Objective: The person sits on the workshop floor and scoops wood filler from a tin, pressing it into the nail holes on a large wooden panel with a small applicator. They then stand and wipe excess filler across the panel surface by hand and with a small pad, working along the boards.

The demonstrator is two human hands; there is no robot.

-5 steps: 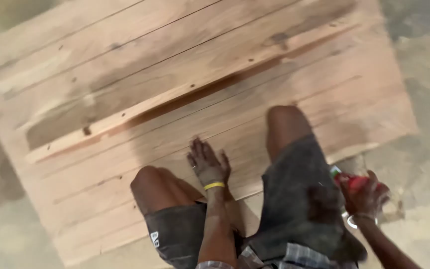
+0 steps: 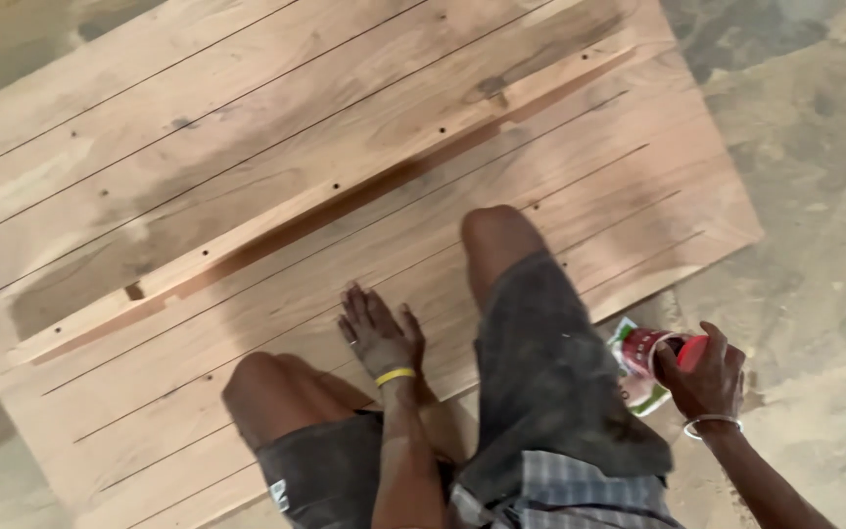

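Observation:
I kneel on a large panel of joined wooden boards (image 2: 247, 127) that lies on the ground. My left hand (image 2: 379, 331) rests flat on the boards between my knees, fingers spread, a yellow band on its wrist. My right hand (image 2: 705, 372), with a metal bangle, is off the panel's right edge and grips a small red and white container (image 2: 641, 364) near the ground. A raised wooden batten (image 2: 345, 186) runs diagonally across the panel in front of me.
Dusty concrete floor (image 2: 815, 176) surrounds the panel on the right and at the lower left. Dark stains and small screw holes mark the boards near the batten. My knees (image 2: 496, 230) press on the panel's near part.
The view has shifted slightly; both hands stay where they were, the left flat on the boards and the right around the container.

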